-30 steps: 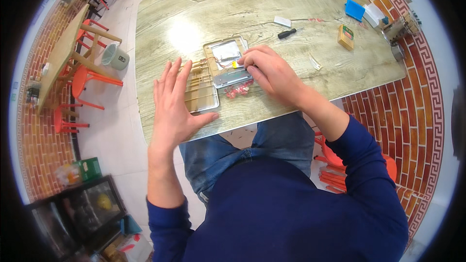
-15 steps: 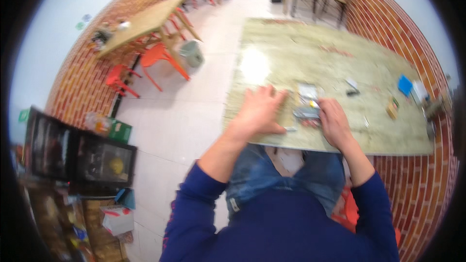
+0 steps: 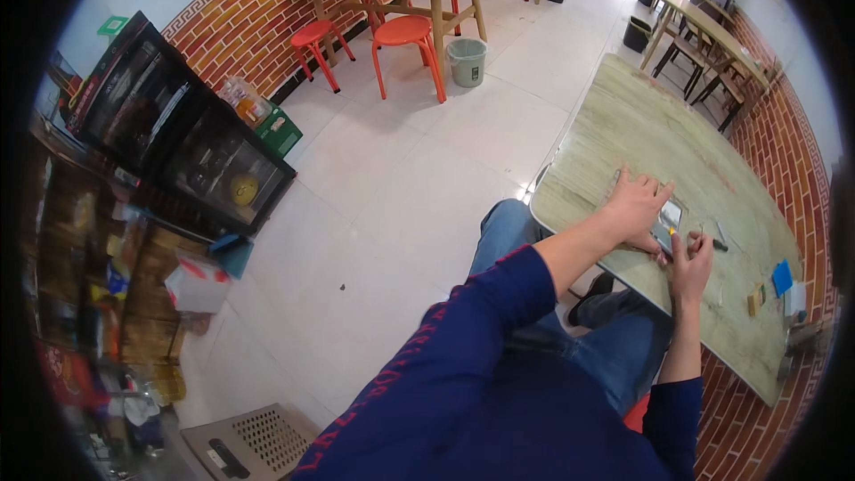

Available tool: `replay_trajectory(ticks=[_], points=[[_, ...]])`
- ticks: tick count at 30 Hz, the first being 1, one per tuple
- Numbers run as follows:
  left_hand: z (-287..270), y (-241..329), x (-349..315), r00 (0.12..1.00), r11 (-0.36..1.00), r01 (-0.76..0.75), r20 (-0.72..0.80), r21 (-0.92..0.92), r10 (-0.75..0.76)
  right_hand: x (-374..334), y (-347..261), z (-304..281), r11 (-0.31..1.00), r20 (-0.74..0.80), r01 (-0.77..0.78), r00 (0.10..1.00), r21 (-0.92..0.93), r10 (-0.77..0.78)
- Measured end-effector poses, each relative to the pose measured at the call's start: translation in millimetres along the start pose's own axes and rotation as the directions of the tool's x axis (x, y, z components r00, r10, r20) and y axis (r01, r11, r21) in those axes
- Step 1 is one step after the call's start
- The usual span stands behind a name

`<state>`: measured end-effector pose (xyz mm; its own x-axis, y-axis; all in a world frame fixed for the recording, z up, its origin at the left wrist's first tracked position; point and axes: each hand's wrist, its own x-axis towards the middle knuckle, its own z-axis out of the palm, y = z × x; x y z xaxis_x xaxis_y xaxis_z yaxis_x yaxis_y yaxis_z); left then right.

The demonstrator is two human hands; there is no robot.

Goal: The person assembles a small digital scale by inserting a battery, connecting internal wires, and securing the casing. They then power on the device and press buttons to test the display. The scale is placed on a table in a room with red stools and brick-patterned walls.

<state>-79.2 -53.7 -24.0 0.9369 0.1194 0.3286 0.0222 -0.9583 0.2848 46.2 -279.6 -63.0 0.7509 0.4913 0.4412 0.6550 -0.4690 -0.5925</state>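
Observation:
Both my hands are at a small flat grey object [image 3: 663, 236] on the table, its kind unclear, partly covered by my fingers. Just beyond it lies a flat pale piece [image 3: 671, 213], with a small yellow bit at its near end. My left hand [image 3: 634, 211] rests along the left side of these, fingers spread and thumb reaching toward the near edge. My right hand [image 3: 689, 267] is at their near right, fingers bent together; whatever is between them is hidden. Close to its fingertips lies a small black piece [image 3: 720, 246], with a slim pale piece [image 3: 722, 230] beside it.
The greenish table [image 3: 614, 125] has its near edge by my legs. At its right lie a blue piece [image 3: 782, 278], a white box [image 3: 794, 298] and a small tan block [image 3: 756, 300]. Red stools [image 3: 403, 31], a bin [image 3: 467, 63] and a black glass-front cabinet [image 3: 223, 169] stand leftward.
The view has swung left, so the table sits further right. My right hand's fingers are now bent together near the grey object. The left hand stays spread beside it.

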Motion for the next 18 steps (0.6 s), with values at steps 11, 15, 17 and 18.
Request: replay_trajectory(ticks=[11, 15, 17, 18], points=[[-13, -16, 0, 0.998, 0.997, 0.015, 0.056, -0.073, -0.011, 36, -38, 20, 0.906, -0.021, -0.137, 0.990, -0.400, 0.141], [-14, -15, 0, 0.995, 0.998, 0.059, 0.084, -0.037, -0.056, 46, -56, 13, 0.881, 0.096, -0.239, 0.949, -0.407, 0.302], [-13, -14, -4, 0.991, 0.996, 0.088, 0.099, -0.034, -0.085, 48, -62, 9, 0.879, 0.126, -0.249, 0.938, -0.408, 0.324], [-13, -12, -3, 0.988, 0.994, 0.111, 0.109, -0.010, -0.110, 49, -64, 7, 0.868, 0.121, -0.266, 0.931, -0.419, 0.344]])
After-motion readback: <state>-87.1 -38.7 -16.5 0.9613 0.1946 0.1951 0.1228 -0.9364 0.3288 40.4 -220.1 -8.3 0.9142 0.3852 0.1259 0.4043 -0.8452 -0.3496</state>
